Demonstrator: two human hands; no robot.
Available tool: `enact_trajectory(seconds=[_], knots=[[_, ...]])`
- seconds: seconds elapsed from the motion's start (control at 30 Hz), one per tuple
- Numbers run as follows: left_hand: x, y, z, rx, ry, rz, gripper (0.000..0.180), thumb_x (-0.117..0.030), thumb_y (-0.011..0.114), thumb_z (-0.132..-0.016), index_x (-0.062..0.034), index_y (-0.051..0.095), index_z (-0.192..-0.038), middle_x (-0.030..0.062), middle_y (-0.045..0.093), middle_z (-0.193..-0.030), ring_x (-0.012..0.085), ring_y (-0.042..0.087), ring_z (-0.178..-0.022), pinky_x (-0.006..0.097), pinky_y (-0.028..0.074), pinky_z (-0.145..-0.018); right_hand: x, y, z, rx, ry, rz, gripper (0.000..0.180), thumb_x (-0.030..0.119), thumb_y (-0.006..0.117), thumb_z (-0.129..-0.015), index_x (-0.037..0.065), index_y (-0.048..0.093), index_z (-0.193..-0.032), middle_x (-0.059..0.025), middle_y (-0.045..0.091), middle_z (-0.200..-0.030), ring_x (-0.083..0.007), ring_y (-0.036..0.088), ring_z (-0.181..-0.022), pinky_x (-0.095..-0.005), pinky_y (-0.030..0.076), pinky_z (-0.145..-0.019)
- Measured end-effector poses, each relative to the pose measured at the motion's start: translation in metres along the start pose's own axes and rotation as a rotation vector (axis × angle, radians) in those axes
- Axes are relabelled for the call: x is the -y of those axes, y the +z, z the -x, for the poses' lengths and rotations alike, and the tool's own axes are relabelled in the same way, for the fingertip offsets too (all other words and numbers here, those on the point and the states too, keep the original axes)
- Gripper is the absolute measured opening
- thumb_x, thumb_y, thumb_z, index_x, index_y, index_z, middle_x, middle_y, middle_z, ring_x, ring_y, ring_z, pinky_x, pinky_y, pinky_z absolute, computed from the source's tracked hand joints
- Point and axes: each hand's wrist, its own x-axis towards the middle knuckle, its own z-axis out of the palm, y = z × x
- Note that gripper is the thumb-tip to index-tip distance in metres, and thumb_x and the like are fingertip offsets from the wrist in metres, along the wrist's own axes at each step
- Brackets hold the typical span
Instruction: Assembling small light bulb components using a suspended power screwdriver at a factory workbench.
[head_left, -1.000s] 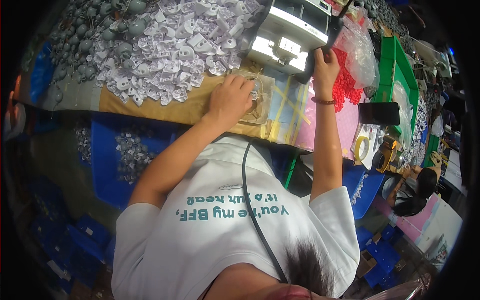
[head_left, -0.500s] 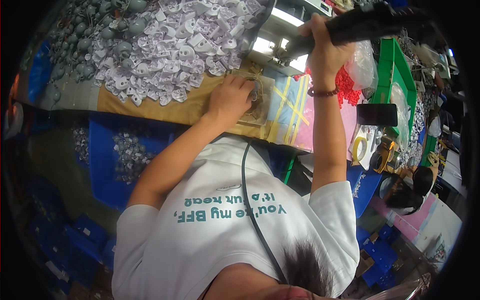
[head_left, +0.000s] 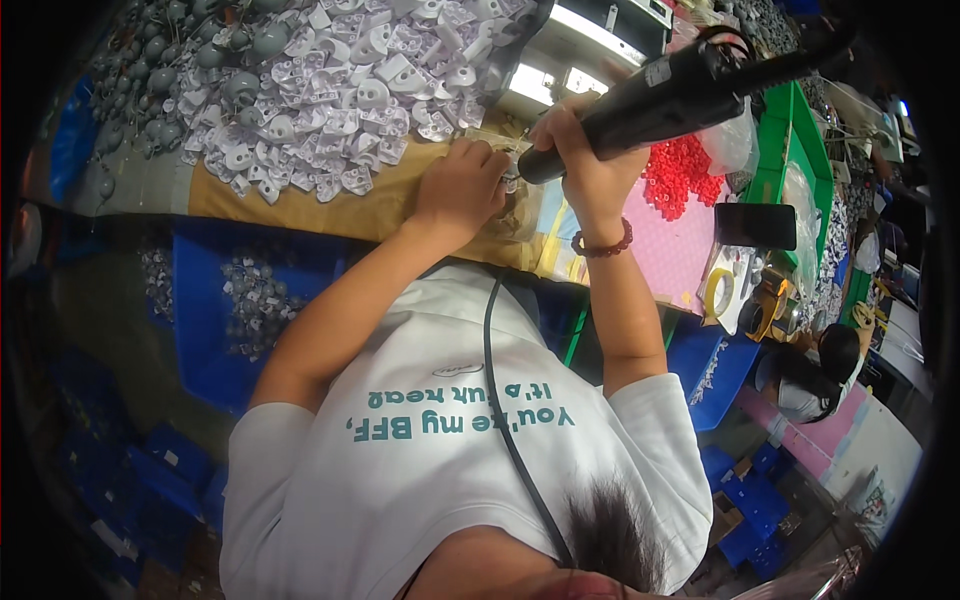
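My right hand [head_left: 600, 180] is wrapped around a thick black electric screwdriver [head_left: 650, 105], which is tilted with its tip end pointing down and left. That end is close to the fingers of my left hand [head_left: 458, 192]. Bent and drawn together, the left fingers press on a small piece at a clear plastic fixture [head_left: 518, 222] on the bench edge; the hand mostly covers this piece, so I cannot make out its kind. White moulded plastic parts [head_left: 350, 110] lie in a big heap just beyond my left hand.
Grey round parts [head_left: 160, 80] with thin wires lie at the far left. Red small pieces [head_left: 680, 178], a black phone [head_left: 755, 226], a tape roll [head_left: 718, 292] and a green tray [head_left: 790, 140] are on the right. Blue bins [head_left: 205, 320] stand below the bench; another person [head_left: 830, 370] sits farther right.
My right hand has brought the screwdriver down and left, from beside the white machine to my left fingers. My left hand stays at the fixture.
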Motion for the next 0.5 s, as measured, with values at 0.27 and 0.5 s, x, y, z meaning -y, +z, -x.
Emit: enact_trajectory(seconds=[0.27, 0.5], knots=[[0.002, 0.005, 0.001, -0.06, 0.004, -0.028, 0.027, -0.016, 0.071, -0.071, -0.014, 0.06, -0.096, 0.0027, 0.057, -0.092, 0.0231, 0.057, -0.095, 0.038, 0.051, -0.069, -0.002, 0.002, 0.011, -0.007, -0.044, -0.048, 0.064, -0.011, 0.06, -0.084, -0.004, 0.03, -0.139, -0.0104, 0.061, -0.078, -0.0187, 0.061, -0.064, -0.0336, 0.053, -0.063], [0.002, 0.0, 0.0, -0.042, 0.025, 0.026, 0.03, -0.014, 0.071, -0.069, -0.0133, 0.059, -0.097, 0.0038, 0.056, -0.091, 0.025, 0.056, -0.095, 0.039, 0.051, -0.07, -0.005, 0.002, 0.02, 0.045, -0.108, 0.028, 0.044, -0.011, 0.058, -0.084, 0.0, 0.039, -0.122, -0.0117, 0.06, -0.078, -0.0187, 0.06, -0.065, -0.0335, 0.053, -0.064]])
